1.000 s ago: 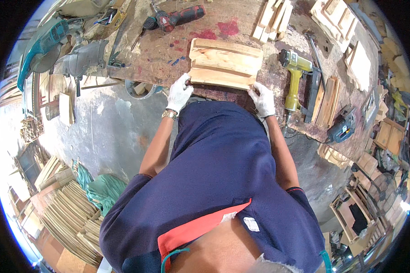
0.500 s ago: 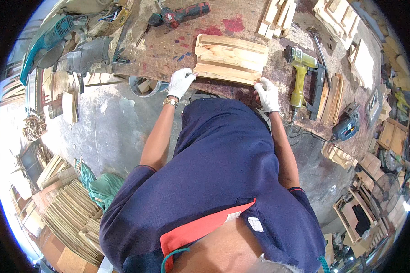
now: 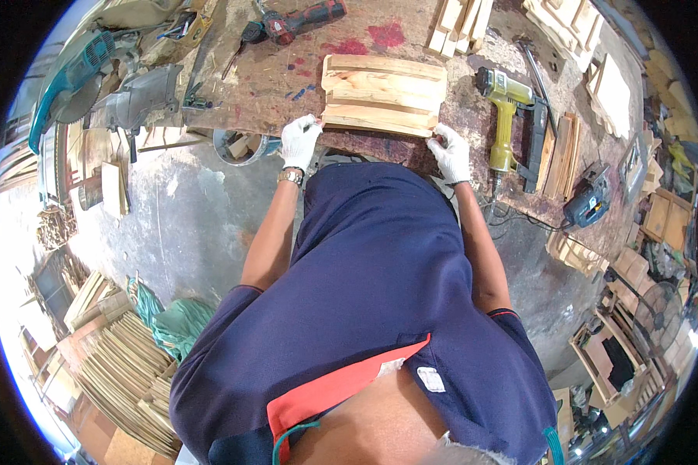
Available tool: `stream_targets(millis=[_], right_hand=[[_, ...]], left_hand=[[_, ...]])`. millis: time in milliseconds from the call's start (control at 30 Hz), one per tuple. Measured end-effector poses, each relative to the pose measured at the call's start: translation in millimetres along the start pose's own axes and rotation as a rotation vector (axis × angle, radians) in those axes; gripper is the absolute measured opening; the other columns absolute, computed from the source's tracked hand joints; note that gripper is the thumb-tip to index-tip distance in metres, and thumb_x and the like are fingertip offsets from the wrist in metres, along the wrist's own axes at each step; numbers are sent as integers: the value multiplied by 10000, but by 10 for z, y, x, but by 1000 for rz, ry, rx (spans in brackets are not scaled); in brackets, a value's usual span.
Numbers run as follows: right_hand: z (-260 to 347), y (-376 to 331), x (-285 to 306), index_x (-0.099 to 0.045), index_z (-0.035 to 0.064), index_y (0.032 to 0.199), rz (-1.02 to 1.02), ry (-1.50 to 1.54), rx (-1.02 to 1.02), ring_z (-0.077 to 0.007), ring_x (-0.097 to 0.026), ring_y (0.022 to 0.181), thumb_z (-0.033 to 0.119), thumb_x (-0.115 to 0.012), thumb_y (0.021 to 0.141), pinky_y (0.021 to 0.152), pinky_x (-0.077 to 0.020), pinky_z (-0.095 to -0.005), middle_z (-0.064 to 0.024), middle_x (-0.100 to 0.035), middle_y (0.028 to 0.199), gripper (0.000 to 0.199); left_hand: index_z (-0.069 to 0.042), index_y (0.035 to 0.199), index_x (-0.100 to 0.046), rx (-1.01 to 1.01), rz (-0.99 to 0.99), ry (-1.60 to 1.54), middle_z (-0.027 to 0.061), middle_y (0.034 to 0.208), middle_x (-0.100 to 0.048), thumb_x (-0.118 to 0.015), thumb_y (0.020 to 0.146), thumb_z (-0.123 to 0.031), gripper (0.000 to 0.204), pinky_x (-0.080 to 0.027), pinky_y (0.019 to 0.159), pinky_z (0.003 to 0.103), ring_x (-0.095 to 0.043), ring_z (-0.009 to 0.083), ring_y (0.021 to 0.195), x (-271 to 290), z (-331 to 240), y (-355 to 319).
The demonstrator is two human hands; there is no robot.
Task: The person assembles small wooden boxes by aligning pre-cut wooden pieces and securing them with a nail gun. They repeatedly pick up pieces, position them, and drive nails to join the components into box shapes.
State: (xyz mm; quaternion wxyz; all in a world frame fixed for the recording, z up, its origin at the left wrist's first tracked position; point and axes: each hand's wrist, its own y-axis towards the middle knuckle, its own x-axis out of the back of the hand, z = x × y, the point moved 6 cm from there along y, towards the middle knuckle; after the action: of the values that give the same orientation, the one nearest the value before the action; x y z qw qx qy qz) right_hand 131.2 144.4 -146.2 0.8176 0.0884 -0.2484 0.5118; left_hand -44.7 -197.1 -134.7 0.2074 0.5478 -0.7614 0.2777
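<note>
A pale slatted wooden piece (image 3: pixel 384 80) lies on the workbench near its front edge, its boards running left to right. In a white glove, my left hand (image 3: pixel 299 142) pinches the near left corner with its fingertips. My right hand (image 3: pixel 451 155), gloved too, is closed at the near right corner, thumb and fingers on the end of the nearest board. To the right of the piece lies a yellow-green nail gun (image 3: pixel 506 124), apart from my right hand. The underside of the wooden piece is hidden.
A red and black cordless drill (image 3: pixel 287 25) lies at the back of the stained workbench (image 3: pixel 248 85). Wood strips (image 3: pixel 459 27) and a jigsaw-like power tool (image 3: pixel 588 203) are to the right. At left stands a teal circular-bladed saw (image 3: pixel 74 77), with a bucket (image 3: pixel 240 146) below the bench edge.
My right fingers have closed in more on the near right corner. The view has shifted slightly; the wooden piece stays in about the same place on the bench.
</note>
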Motion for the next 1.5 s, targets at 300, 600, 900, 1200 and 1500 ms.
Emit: stream_targets(millis=[300,600,900,1200,1500], right_hand=[[-45,8,22,-682,18,1048,49,130,-107,-66,-542,716,65,-719,863,646,-480,-256,11,-598,803,195],[88,10,55,-626,26,920,59,179,-94,-38,-500,656,58,-691,885,576,-447,-237,39,-539,751,80],[38,3,54,-643,37,930,33,189,-92,-39,-502,648,69,-703,886,572,-445,-235,41,-553,755,80],[-59,-1,47,-698,14,1016,37,184,-134,-42,-498,687,78,-730,862,598,-445,-230,43,-583,777,169],[-68,-16,52,-706,15,1057,39,223,-205,-43,-519,697,92,-757,850,600,-459,-230,41,-602,812,226]], left_hand=[[-39,939,-785,5,-12,11,129,947,-761,-764,861,-254,230,-509,870,330,-707,245,922,13,-70,-28],[-30,889,-761,-115,-22,81,116,816,-710,-756,869,-264,234,-478,726,359,-656,234,754,-8,-61,1],[-35,882,-750,-111,-19,90,120,812,-698,-754,856,-273,240,-479,716,363,-658,262,754,-5,-44,5],[-62,831,-712,-73,20,108,126,807,-700,-784,822,-322,270,-494,695,399,-676,289,761,-21,7,34],[-27,858,-734,-91,15,72,108,779,-679,-770,844,-251,228,-470,692,348,-621,208,713,-29,36,35]])
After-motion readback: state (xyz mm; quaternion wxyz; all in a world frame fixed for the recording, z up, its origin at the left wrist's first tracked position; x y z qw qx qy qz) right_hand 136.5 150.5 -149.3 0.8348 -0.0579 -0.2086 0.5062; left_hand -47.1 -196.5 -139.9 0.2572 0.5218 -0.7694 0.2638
